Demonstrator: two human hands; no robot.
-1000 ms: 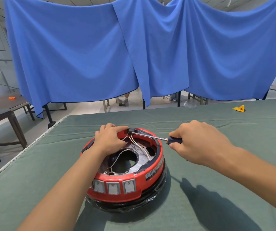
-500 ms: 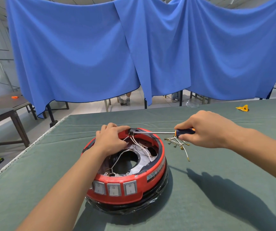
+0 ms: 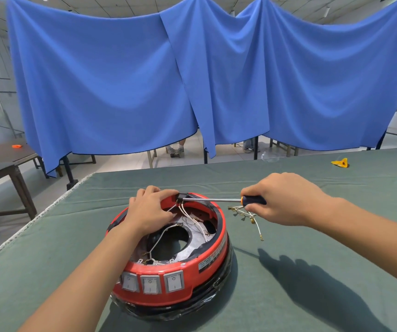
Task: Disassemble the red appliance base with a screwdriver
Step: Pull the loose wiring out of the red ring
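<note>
Item: red appliance base (image 3: 188, 271), round, open at the top, standing on the green cloth-covered table (image 3: 312, 295) directly in front of you, near its left edge. Three grey rocker switches (image 3: 150, 282) sat in a row on the side nearest you. A black band wrapped in clear film ran round the bottom. Inside, a grey plate with a large round hole showed, with thin white wires (image 3: 192, 219) crossing it.

Item: your left hand (image 3: 149, 212). It lay over the far left rim of the base, fingers curled down over the edge and pressing it, thumb reaching toward a small black part (image 3: 182, 196) at the far rim.

Item: screwdriver (image 3: 228, 200), dark handle with an orange collar, bright metal shaft. You held it nearly level, the shaft pointing left, its tip at the black part on the far rim. Whether the tip sat in a screw could not be told.

Item: your right hand (image 3: 286, 200). Fingers and thumb were wrapped round the screwdriver handle, to the right of the base and above the table.

Item: loose bundle of wires with brass terminals (image 3: 247, 215), lying on the cloth just right of the base, below your right hand.

Item: small yellow object (image 3: 340, 162), far right on the table, well apart from the base.

Item: blue cloth (image 3: 192, 80), hung across the background beyond the table.
</note>
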